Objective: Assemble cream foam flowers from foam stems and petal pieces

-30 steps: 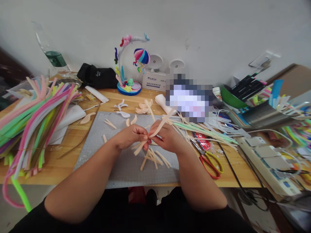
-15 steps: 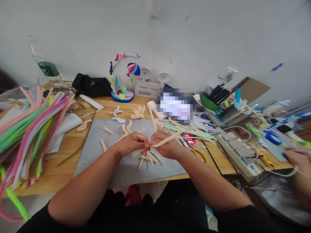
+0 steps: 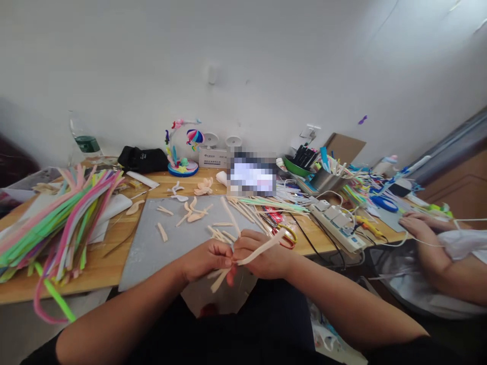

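Over the front edge of the grey mat [image 3: 144, 253], my left hand [image 3: 209, 259] and my right hand [image 3: 261, 258] meet with fingertips closed together. Both pinch cream pipe cleaners where they come together. One fuzzy stem [image 3: 266, 246] slants across the back of my right hand. Another long stem [image 3: 230, 215] rises above the knuckles, and short ends [image 3: 218, 281] poke out below the fingers. The exact joint is hidden by the fingertips. On the mat lie short cut pieces [image 3: 162, 232] and curved cream shapes [image 3: 194, 210].
Bundled coloured pipe cleaners [image 3: 68, 218] fill the left. Behind the mat stand a sea-themed ornament [image 3: 182, 165] and a phone [image 3: 253, 175] with a blurred screen. Yellow-handled scissors [image 3: 289, 234] and a power strip [image 3: 338, 225] lie right. Another person's hand [image 3: 418, 225] rests at far right.
The view has tilted up and turned to the right. My hands, still pinched together, now sit closer to the mat's front edge and my lap.
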The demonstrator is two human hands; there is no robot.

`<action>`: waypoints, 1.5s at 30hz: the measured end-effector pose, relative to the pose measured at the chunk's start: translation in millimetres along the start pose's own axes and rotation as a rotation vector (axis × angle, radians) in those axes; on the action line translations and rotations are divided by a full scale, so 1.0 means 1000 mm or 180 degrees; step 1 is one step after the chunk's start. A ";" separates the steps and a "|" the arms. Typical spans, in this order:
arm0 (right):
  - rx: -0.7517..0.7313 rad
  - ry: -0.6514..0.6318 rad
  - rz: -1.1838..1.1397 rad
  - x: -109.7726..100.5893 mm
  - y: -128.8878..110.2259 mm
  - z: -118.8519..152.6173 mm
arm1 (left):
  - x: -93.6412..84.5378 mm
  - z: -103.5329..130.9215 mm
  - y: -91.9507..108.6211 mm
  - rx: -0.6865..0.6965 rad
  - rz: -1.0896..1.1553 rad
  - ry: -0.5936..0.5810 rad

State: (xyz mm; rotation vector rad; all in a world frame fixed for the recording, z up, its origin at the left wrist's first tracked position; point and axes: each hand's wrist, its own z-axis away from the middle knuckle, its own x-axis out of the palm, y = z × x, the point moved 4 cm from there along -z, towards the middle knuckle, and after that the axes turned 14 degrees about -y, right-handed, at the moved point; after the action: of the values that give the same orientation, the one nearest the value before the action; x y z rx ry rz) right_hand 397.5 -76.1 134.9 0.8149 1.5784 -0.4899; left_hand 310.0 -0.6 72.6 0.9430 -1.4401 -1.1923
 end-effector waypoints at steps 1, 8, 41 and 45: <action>-0.0057 -0.0045 -0.0080 0.004 -0.008 0.003 | 0.008 0.002 -0.006 -0.0034 0.0030 0.0031; 0.0398 0.0020 -0.0869 0.048 -0.048 0.030 | 0.050 0.022 -0.024 -0.0174 -0.3452 0.0807; -0.0123 -0.0014 -0.0371 -0.015 -0.094 0.024 | 0.087 0.047 0.002 -0.0037 -0.2549 -0.0031; -0.0118 -0.0083 -0.0157 -0.018 -0.097 0.022 | 0.089 0.046 0.001 -0.0085 -0.2343 0.0074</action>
State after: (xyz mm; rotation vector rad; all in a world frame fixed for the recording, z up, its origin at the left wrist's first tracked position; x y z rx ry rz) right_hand 341.2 -159.9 135.7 0.7402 1.5822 -0.5032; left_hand 247.3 -76.0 91.7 1.5311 -1.0694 -1.7064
